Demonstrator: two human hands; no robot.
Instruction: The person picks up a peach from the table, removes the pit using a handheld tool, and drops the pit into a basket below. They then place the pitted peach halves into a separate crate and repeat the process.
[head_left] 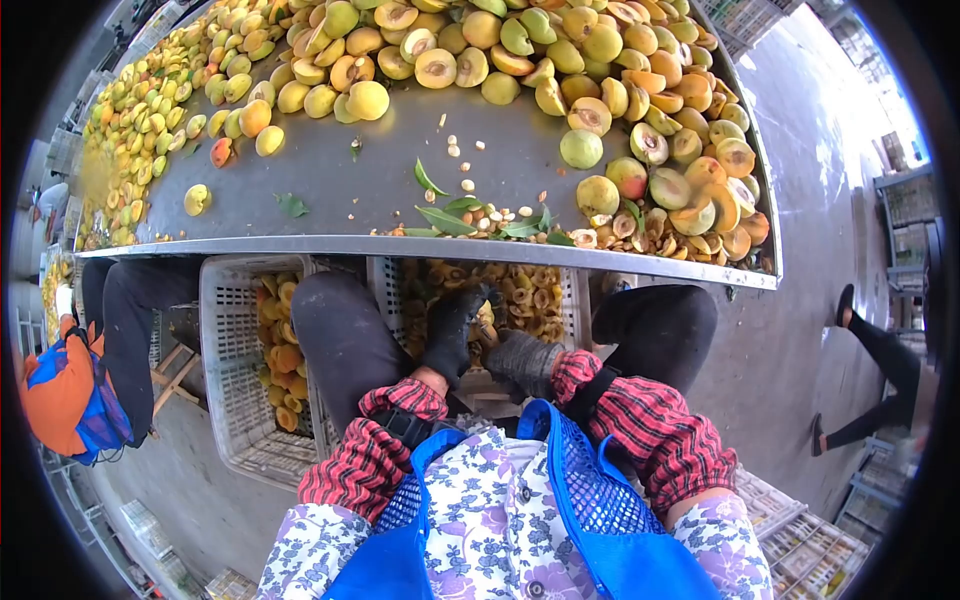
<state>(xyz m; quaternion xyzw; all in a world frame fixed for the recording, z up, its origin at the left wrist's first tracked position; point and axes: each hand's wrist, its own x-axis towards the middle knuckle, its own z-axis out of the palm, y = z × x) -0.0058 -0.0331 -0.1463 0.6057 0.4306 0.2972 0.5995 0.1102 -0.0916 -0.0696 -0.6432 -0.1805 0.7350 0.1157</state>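
Observation:
Both my hands are in dark gloves, close together over a white crate (580,312) of cut fruit halves between my knees. Fingers of my left hand (456,330) are curled around a small yellowish piece of fruit (486,318). My right hand (522,362), in a grey glove, is closed just beside it; a small brownish thing shows at its fingertips, too small to make out. Above the hands runs the metal edge of a table (420,246), with fruit halves (436,68), pits and green leaves (446,220) on it.
A second white crate (226,370) with fruit halves stands left of my legs. Another person (70,385) in orange and blue sits at the far left. On the right, a person's dark-clad legs (885,365) show on the floor. Stacked crates (800,545) stand at the lower right.

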